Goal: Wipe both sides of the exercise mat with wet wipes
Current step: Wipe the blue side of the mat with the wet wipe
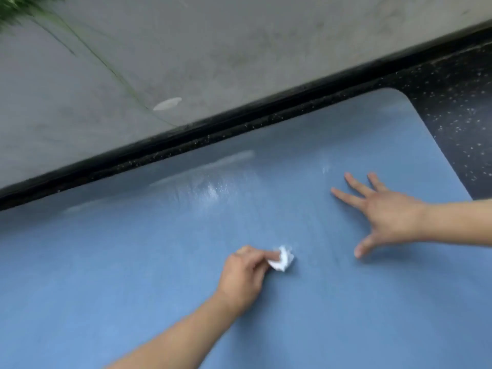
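A blue exercise mat [133,262] lies flat and fills the lower part of the view, with a rounded corner at the upper right. Shiny wet streaks show on it near its far edge. My left hand [243,275] grips a crumpled white wet wipe [283,258] and holds it down on the mat near the middle. My right hand [383,211] lies flat on the mat to the right, fingers spread and straight.
A black speckled floor [452,102] borders the mat on the far side and right. Beyond it rises a grey wall or window pane [186,49], with blurred green leaves [16,6] at the top left.
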Motion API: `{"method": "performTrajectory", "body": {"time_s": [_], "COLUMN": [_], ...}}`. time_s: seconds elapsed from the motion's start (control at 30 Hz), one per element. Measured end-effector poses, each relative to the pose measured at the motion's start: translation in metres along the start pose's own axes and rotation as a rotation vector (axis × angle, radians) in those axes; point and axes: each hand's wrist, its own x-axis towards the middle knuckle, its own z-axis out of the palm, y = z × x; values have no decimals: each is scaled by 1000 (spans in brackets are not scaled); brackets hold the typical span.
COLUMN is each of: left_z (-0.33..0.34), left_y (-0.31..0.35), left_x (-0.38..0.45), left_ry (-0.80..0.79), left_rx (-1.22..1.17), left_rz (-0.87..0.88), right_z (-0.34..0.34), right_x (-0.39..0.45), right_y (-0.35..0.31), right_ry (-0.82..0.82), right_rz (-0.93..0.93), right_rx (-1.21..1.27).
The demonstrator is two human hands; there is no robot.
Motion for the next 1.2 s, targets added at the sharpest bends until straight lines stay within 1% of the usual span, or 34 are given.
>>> {"method": "performTrajectory", "body": {"time_s": [0.03, 0.07, 0.1, 0.13, 0.17, 0.2, 0.3, 0.37, 0.43, 0.5, 0.6, 0.7, 0.77, 0.83, 0.87, 0.9, 0.97, 1.0, 1.03, 1.1, 1.2], "left_z": [-8, -17, -25, -31, -34, -32, -5, 11, 24, 37, 56, 63, 63, 58, 55, 53, 57, 64, 73, 94, 112], "left_y": [7, 15, 20, 24, 26, 27, 21, 20, 29, 38, 49, 54, 57, 61, 65, 69, 79, 83, 84, 85, 83], "left_x": [7, 17, 31, 47, 60, 70, 70, 55, 35, 9, -35, -59, -60, -54, -51, -50, -54, -60, -69, -91, -125], "left_ry": [25, 81, 166, 242, 294, 305, 281, 270, 208, 136, 62, 9, -18, -72, -73, -30, 115, 158, 161, 93, -22], "left_rx": [-31, -116, -208, -283, -284, -253, -68, 23, 95, 90, 105, 70, 95, 72, 12, -48, -109, -102, -65, 12, -46], "left_rz": [-67, -171, -278, -346, -371, -378, -336, -314, -291, -266, -134, -123, -132, -185, -238, -285, -338, -328, -287, -203, -57], "right_z": [6, 17, 34, 57, 84, 110, 163, 172, 172, 174, 177, 178, 177, 175, 176, 176, 176, 177, 178, 181, 190], "right_x": [-9, -20, -33, -46, -59, -69, -75, -70, -67, -66, -65, -64, -64, -65, -66, -66, -67, -68, -69, -74, -84], "right_y": [8, 16, 22, 27, 30, 30, 28, 27, 27, 28, 29, 30, 30, 29, 28, 27, 22, 20, 17, 11, -2], "right_ry": [18, 39, 48, 47, 42, 66, 230, 240, 240, 233, 209, 203, 198, 189, 188, 187, 181, 183, 183, 194, 202], "right_rz": [-22, -32, -27, -27, -31, -53, -139, -143, -139, -127, -101, -93, -83, -72, -68, -64, -48, -43, -48, -87, -202], "right_rx": [42, 75, 80, 42, -14, -69, -103, -114, -108, -98, -74, -52, -45, -45, -49, -55, -64, -66, -67, -60, -72]}}
